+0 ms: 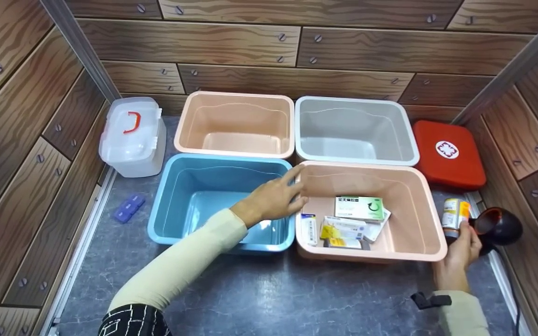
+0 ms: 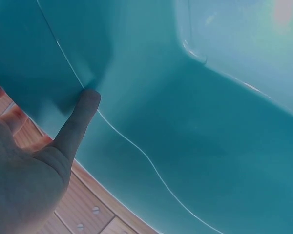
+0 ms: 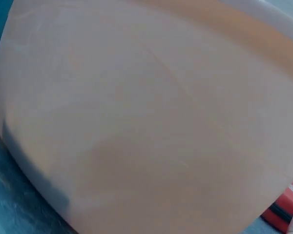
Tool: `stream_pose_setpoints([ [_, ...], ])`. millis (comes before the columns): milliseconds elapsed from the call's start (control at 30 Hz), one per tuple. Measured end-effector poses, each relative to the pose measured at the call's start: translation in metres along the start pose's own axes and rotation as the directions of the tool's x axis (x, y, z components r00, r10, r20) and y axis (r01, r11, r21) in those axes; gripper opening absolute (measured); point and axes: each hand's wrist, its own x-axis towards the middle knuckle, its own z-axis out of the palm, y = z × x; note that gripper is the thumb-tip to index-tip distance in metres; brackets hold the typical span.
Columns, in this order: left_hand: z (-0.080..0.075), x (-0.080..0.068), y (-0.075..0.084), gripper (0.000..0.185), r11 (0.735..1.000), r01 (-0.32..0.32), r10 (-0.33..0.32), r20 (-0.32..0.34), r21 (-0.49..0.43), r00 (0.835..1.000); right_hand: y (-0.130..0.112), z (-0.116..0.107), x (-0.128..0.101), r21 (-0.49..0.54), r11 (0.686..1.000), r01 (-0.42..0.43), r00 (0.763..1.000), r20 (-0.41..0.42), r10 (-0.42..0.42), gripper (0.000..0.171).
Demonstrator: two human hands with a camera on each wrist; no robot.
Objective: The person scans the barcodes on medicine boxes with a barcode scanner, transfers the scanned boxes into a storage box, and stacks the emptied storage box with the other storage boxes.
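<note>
My left hand [image 1: 273, 199] lies over the adjoining rims of the blue bin [image 1: 159, 200] and the front pink bin [image 1: 430, 200]. Its thumb [image 2: 75, 124] touches the blue inner wall in the left wrist view, while the fingers reach across the rims. Just outside the pink bin's right side, my right hand [image 1: 459, 254] holds a small bottle [image 1: 452, 215] with a white and orange label. Medicine boxes lie in the pink bin, among them a green-and-white box [image 1: 358, 207] and a yellow-and-white box [image 1: 341, 228]. The right wrist view mostly shows pink plastic, with the bottle out of sight.
Behind stand another pink bin [image 1: 182, 126] and a grey bin [image 1: 411, 140]. A red first-aid case [image 1: 460, 163] and a black rounded device [image 1: 507, 228] with a cord are at right. At left are a clear lidded box [image 1: 129, 140] and a blue pill organizer [image 1: 130, 208].
</note>
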Motion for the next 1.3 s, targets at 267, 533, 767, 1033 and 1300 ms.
stream_pose_setpoints([
  [267, 0.0, 0.0, -0.001, 0.037, 1.0, -0.021, 0.021, -0.014, -0.002, 1.0, -0.03, 0.04, -0.012, -0.112, 0.976, 0.189, 0.947, 0.282, -0.152, 0.036],
  [533, 0.0, 0.001, -0.002, 0.039, 1.0, -0.004, 0.004, 0.0, -0.003, 1.0, -0.06, 0.115, -0.029, -0.179, 0.936, 0.302, 0.858, 0.48, -0.185, 0.041],
  [767, 0.0, 0.0, 0.0, 0.035, 1.0, -0.001, 0.001, -0.002, -0.009, 1.0, -0.038, 0.174, -0.039, -0.264, 0.891, 0.369, 0.755, 0.644, -0.121, 0.041],
  [1033, 0.001, -0.001, 0.001, 0.035, 1.0, -0.011, 0.011, -0.005, -0.014, 1.0, 0.018, 0.22, -0.039, -0.486, 0.725, 0.489, 0.698, 0.716, 0.009, 0.037],
  [1300, 0.0, 0.0, -0.001, 0.036, 1.0, -0.018, 0.018, -0.026, 0.001, 1.0, 0.073, 0.252, -0.027, -0.616, 0.645, 0.452, 0.741, 0.662, 0.112, 0.034],
])
